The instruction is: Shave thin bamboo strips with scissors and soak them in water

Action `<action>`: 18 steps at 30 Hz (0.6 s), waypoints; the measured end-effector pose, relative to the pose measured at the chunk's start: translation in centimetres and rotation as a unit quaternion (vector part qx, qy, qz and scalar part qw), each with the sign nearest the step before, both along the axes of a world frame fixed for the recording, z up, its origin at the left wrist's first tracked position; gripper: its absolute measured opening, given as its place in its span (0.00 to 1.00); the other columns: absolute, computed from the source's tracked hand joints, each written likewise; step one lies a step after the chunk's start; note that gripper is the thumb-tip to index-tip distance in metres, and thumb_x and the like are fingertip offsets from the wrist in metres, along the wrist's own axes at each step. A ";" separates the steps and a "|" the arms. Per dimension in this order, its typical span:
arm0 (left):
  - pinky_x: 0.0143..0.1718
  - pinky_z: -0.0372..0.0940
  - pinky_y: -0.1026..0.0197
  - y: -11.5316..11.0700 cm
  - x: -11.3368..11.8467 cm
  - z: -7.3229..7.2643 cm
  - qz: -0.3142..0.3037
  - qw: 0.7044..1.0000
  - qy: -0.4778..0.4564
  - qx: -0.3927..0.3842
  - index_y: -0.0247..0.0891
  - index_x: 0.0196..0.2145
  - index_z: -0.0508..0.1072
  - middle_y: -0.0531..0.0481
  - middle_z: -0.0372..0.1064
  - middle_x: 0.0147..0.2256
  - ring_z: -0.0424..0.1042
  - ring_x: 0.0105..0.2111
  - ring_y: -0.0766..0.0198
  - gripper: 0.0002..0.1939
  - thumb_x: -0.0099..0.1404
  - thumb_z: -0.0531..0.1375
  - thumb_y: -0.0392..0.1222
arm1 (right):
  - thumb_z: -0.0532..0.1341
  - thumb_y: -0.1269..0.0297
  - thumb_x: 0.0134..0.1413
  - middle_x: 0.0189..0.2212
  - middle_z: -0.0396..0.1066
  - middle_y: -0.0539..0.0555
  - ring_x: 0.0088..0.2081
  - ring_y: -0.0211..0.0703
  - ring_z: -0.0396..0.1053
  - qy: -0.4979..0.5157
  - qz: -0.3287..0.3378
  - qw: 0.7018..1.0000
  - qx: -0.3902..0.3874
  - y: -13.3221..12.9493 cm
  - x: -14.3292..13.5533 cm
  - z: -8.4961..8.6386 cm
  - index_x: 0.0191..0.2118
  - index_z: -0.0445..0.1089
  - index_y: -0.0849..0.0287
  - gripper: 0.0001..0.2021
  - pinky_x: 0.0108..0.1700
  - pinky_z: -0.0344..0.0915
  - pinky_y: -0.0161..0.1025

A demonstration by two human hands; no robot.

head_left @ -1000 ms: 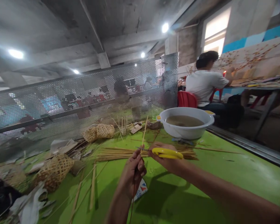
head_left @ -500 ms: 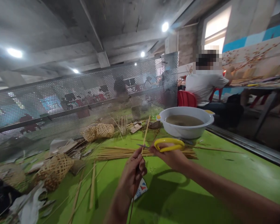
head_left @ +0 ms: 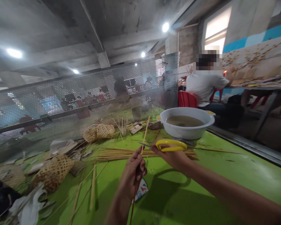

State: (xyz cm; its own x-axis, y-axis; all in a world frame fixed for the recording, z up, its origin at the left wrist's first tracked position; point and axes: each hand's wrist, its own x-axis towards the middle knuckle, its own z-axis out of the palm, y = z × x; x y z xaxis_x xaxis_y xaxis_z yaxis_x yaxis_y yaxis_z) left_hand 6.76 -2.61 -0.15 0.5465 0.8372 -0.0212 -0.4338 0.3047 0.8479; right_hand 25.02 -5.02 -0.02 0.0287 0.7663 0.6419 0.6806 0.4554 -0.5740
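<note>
My left hand (head_left: 135, 167) is closed around a thin tan strip (head_left: 145, 131), which rises out of the fingers and tilts slightly right. Its lower length runs down past my wrist. In my right hand (head_left: 165, 153) is a pair of scissors with yellow handles (head_left: 172, 145). The scissor blades reach left to the strip, just above my left fingertips; whether they touch it I cannot tell. Beneath and behind both hands lies a bundle of tan sticks (head_left: 117, 154) on the green table (head_left: 173, 200). A white printed packet (head_left: 141, 190) lies by my left wrist.
A white basin (head_left: 186, 131) of murky water stands behind my right hand. Woven pieces (head_left: 55, 172) and scraps lie to the left. A perforated metal screen (head_left: 84, 97) borders the table's far side. Beyond, a person in a white shirt (head_left: 202, 87) sits on a red chair.
The scissors and my right hand have shifted slightly right, and the blades sit a touch higher across the strip. My left hand still grips the strip, almost unmoved.
</note>
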 end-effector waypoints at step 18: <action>0.19 0.49 0.70 0.1 -0.2 -0.5 -0.009 1.000 -0.007 0.008 0.34 0.55 0.68 0.60 0.59 0.17 0.50 0.14 0.76 0.26 0.59 0.65 0.40 | 0.56 0.59 0.62 0.23 0.65 0.49 0.27 0.40 0.63 -0.004 0.051 0.998 -0.021 0.4 0.4 0.7 0.24 0.63 0.58 0.15 0.31 0.58 0.35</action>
